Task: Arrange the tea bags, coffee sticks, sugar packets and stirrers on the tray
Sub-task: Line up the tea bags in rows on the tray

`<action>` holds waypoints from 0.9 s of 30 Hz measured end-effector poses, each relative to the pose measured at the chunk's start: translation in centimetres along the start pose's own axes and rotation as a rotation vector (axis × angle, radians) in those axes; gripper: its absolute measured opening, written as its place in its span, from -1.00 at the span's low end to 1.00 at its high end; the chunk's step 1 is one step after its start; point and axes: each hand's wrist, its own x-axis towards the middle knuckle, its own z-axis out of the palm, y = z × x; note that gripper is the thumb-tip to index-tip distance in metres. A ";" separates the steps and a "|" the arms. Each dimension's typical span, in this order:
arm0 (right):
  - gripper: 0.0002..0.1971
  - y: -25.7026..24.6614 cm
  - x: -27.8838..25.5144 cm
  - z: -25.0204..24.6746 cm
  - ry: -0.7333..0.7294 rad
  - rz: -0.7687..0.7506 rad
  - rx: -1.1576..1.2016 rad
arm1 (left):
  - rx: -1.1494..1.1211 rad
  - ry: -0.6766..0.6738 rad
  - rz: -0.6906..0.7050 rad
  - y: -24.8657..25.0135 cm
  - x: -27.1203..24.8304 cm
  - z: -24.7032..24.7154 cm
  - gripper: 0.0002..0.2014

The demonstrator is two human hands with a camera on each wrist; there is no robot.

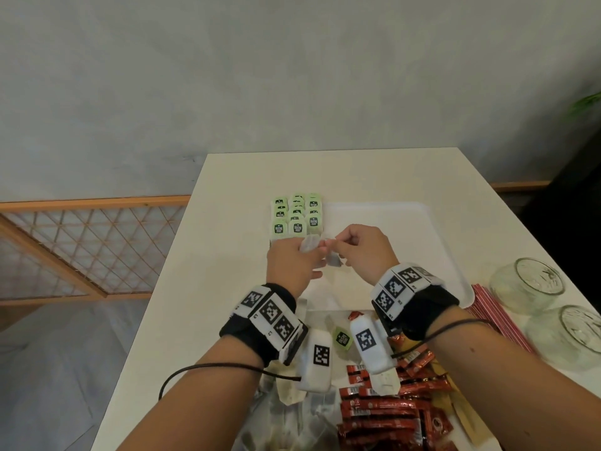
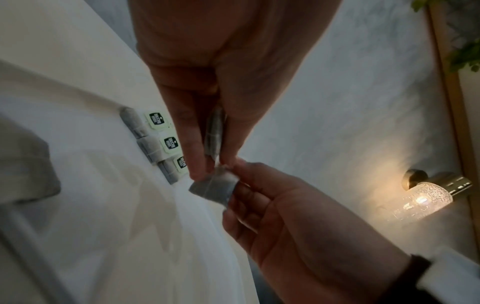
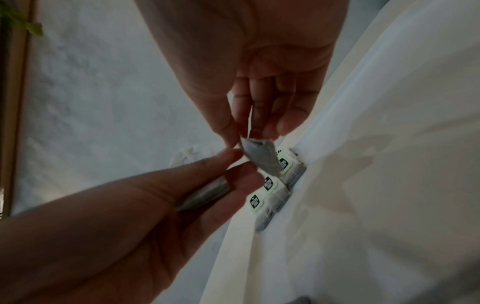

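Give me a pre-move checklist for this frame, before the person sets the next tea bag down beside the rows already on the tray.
1. Left hand has a tea bag pinched: ok.
2. Right hand has a second tea bag pinched: ok.
3. The two held bags are free of each other: cannot tell; a thin string seems to run between the fingertips, so they may be tangled.
4. Rows of placed tea bags are tidy in the tray's far left corner: ok.
5. Bare space on the white tray to the right of the rows: ok.
6. Coffee sticks and red stirrers on the tray: not ok, both lie off it.
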 end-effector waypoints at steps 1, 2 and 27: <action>-0.88 -0.2 -0.1 0.3 -0.013 0.003 0.011 | -0.018 -0.016 -0.006 0.0 0.1 0.1 -0.88; -0.85 -0.4 -0.2 0.5 -0.025 0.007 0.022 | -0.036 -0.024 -0.010 -0.1 0.2 0.1 -0.88; -0.92 2.1 8.9 2.7 -0.129 0.145 -0.051 | -0.059 -0.066 -0.249 -2.4 6.3 -5.3 -0.73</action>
